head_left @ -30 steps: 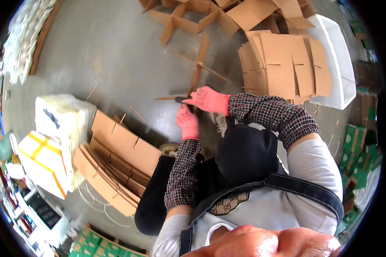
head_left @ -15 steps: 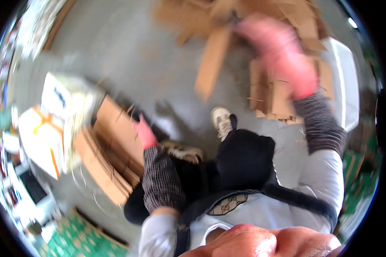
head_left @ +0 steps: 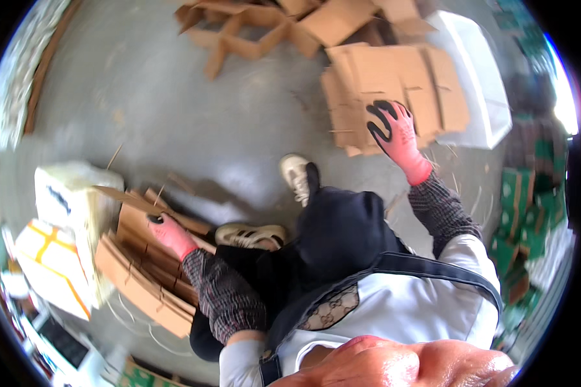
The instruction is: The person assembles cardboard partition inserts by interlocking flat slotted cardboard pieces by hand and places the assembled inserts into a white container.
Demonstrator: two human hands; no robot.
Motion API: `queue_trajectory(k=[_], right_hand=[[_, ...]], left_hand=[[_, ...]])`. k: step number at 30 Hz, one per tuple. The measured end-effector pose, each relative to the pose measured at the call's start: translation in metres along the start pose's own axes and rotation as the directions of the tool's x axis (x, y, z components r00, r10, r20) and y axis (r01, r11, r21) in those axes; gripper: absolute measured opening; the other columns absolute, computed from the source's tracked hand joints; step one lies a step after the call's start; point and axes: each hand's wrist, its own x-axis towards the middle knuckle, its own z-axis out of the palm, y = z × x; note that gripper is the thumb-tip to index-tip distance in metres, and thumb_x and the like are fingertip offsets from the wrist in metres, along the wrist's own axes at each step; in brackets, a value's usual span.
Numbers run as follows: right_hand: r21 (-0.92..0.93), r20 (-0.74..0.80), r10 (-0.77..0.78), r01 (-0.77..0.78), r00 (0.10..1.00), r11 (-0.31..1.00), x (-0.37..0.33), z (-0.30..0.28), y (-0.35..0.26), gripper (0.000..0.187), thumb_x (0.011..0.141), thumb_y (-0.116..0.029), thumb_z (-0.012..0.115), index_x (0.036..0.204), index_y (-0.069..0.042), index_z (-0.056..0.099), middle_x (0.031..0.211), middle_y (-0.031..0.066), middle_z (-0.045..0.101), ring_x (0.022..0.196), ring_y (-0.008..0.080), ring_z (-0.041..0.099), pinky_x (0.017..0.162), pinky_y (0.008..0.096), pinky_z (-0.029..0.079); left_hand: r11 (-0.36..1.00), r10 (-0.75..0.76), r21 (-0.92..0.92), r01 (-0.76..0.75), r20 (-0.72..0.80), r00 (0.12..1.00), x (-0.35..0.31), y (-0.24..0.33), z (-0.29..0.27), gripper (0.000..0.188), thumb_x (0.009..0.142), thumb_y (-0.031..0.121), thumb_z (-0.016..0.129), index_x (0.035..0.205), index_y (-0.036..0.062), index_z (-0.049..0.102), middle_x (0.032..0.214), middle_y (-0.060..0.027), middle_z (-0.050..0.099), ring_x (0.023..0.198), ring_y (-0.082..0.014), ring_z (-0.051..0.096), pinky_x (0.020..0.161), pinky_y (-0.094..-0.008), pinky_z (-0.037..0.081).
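Slotted cardboard pieces stand on edge in a row (head_left: 142,277) at my left. My left hand (head_left: 172,235), in a pink glove with black fingertips, is closed at the edge of a cardboard strip (head_left: 130,198) that tilts up from this row. My right hand (head_left: 399,138), gloved the same way, is open over the near part of a stack of flat slotted cardboard sheets (head_left: 394,74). Its thumb and fingers are apart; whether the fingertips touch the top sheet I cannot tell. Beyond, an interlocked cardboard divider (head_left: 255,46) lies on the floor.
More cardboard (head_left: 339,19) is heaped at the far side. A white box (head_left: 478,84) stands right of the flat stack. Left of the row are a white foam box with orange tape (head_left: 51,267) and a pale plastic-wrapped bundle (head_left: 97,187). Green cartons (head_left: 516,193) are piled at the far right.
My right hand has come back from the far heap to the flat stack, away from the cardboard divider. My left hand has closed on a strip, which now tilts up. The view has shifted.
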Motion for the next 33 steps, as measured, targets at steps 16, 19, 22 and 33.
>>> queue_trajectory(k=[16, 19, 22, 33], right_hand=[[-0.305, 0.233, 0.56, -0.487, 0.795, 0.818, 0.028, 0.034, 0.049, 0.104, 0.059, -0.061, 0.069, 0.139, -0.013, 0.024, 0.13, 0.0222, 0.034, 0.12, 0.0387, 0.034, 0.095, 0.0551, 0.03], [-0.35, 0.19, 0.519, -0.437, 0.833, 0.829, 0.023, 0.053, 0.034, 0.104, 0.06, -0.067, 0.064, 0.139, -0.013, 0.023, 0.135, 0.0224, 0.03, 0.124, 0.0396, 0.029, 0.097, 0.0564, 0.026], [-0.267, 0.163, 0.615, -0.566, 0.771, 0.78, 0.03, 0.049, 0.04, 0.105, 0.059, -0.064, 0.068, 0.139, -0.013, 0.023, 0.135, 0.0221, 0.028, 0.124, 0.0403, 0.028, 0.097, 0.0583, 0.025], [0.374, -0.082, -0.082, 0.107, 0.993, 0.921, 0.098, 0.018, -0.094, 0.046, 0.076, -0.01, 0.059, 0.121, -0.008, 0.048, 0.109, 0.0139, 0.053, 0.091, 0.0272, 0.058, 0.079, 0.0343, 0.048]], left_hand=[[0.815, 0.185, 0.365, -0.449, 0.572, 0.8, -0.091, 0.099, 0.15, 0.061, 0.075, 0.028, 0.064, 0.128, 0.0105, 0.039, 0.115, -0.0143, 0.053, 0.104, -0.0307, 0.053, 0.086, -0.0382, 0.044], [0.823, 0.266, 0.27, -0.499, 0.594, 0.759, -0.068, 0.113, 0.171, 0.051, 0.078, 0.026, 0.058, 0.125, 0.0123, 0.043, 0.11, -0.0137, 0.056, 0.1, -0.0303, 0.056, 0.083, -0.0389, 0.046], [0.828, 0.2, 0.286, -0.482, 0.652, 0.731, -0.056, 0.112, 0.168, 0.042, 0.08, 0.025, 0.052, 0.12, 0.0146, 0.048, 0.105, -0.0122, 0.06, 0.095, -0.029, 0.059, 0.08, -0.0395, 0.047], [0.839, 0.105, 0.316, -0.442, 0.704, 0.702, -0.059, 0.109, 0.177, 0.066, 0.073, 0.038, 0.066, 0.13, 0.0183, 0.037, 0.117, -0.0085, 0.055, 0.102, -0.0257, 0.057, 0.085, -0.0375, 0.046]])
